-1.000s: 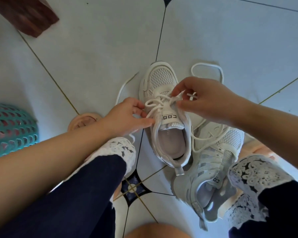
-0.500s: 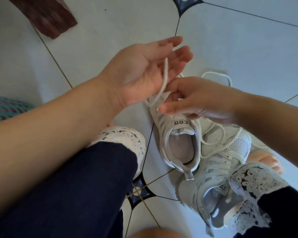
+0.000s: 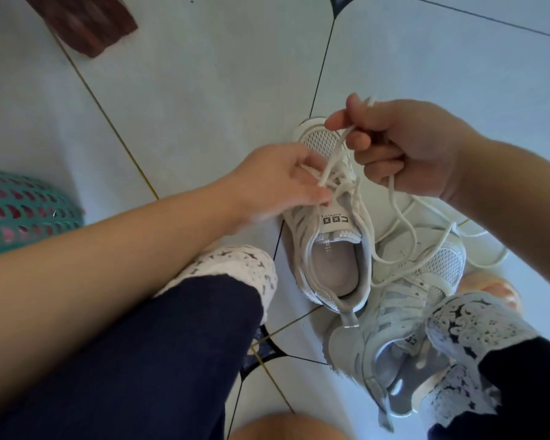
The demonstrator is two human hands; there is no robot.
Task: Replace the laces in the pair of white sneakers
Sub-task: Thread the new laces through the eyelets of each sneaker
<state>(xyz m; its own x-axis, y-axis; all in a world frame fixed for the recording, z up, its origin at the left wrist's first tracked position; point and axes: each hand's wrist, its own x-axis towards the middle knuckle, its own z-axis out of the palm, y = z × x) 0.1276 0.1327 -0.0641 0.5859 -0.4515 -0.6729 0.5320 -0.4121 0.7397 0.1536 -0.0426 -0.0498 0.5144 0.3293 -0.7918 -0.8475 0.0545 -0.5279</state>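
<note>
Lacing on a tiled floor (image 3: 204,90), teal basket (image 3: 19,211) far left.
The left hand (image 3: 277,182) pinches the lace (image 3: 337,154) at the upright sneaker (image 3: 327,249)'s eyelets; the right hand (image 3: 404,144), curled, grips the lace end above; the second sneaker (image 3: 404,319) lies just right.

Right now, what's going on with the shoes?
A person sitting over a tiled floor is lacing a white sneaker that stands upright between their legs. The right hand grips the lace and holds it up, taut from the eyelets. The left hand pinches the lace at the crossings. The slack trails down over the second sneaker, which lies tipped beside the first.
</note>
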